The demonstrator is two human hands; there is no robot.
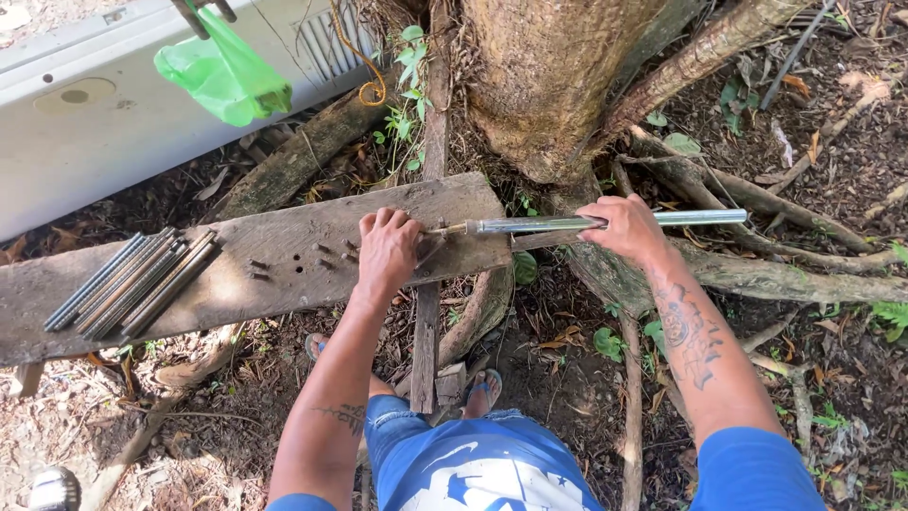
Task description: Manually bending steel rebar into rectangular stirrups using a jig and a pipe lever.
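Observation:
A worn wooden plank [236, 270] lies across roots in front of a tree trunk [534, 80]. My left hand [386, 248] is closed, knuckles up, pressing on the plank's right end beside the tip of a shiny metal tube [539, 225]. My right hand [626, 227] grips that tube near its middle and holds it level, with its far end sticking out to the right. Whether the left hand holds anything small is hidden under the fingers. A bundle of threaded metal rods [132, 282] rests on the plank's left part. A few short pegs [293, 263] stand in the plank.
A green plastic bag [225, 74] hangs over a grey panel [85, 114] at the top left. Thick roots [757, 274] and dry leaves cover the ground to the right. My sandalled foot [484, 388] stands below the plank, near an upright wooden slat [426, 350].

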